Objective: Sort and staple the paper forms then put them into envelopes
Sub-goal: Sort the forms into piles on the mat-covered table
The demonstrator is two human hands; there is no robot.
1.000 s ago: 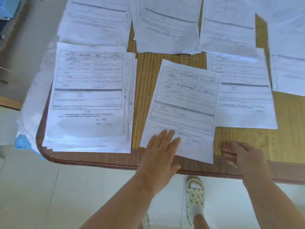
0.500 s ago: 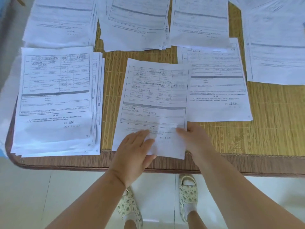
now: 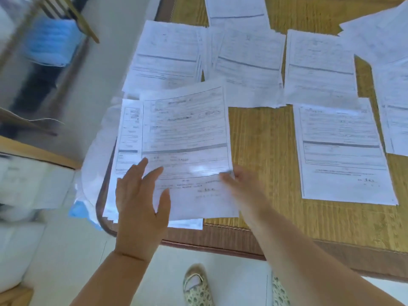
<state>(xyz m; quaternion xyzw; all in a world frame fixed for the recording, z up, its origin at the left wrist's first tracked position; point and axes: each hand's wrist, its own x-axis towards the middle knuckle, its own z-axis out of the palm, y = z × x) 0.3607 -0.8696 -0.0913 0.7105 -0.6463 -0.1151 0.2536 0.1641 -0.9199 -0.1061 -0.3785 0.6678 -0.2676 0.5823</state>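
The printed form (image 3: 185, 138) lies tilted on top of the stack of forms (image 3: 128, 138) at the near left corner of the table (image 3: 262, 151). My right hand (image 3: 240, 182) pinches its right edge, thumb on top. My left hand (image 3: 141, 195) rests flat on its lower left part, fingers straight and spread. Another form (image 3: 342, 151) lies apart to the right, and more stacks (image 3: 249, 62) sit beyond.

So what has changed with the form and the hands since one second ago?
The single white printed form moved left, from the bare bamboo mat onto the thick pile of forms at the table's left edge. The right hand now pinches its lower right edge; the left hand lies open on it. The other piles stayed.
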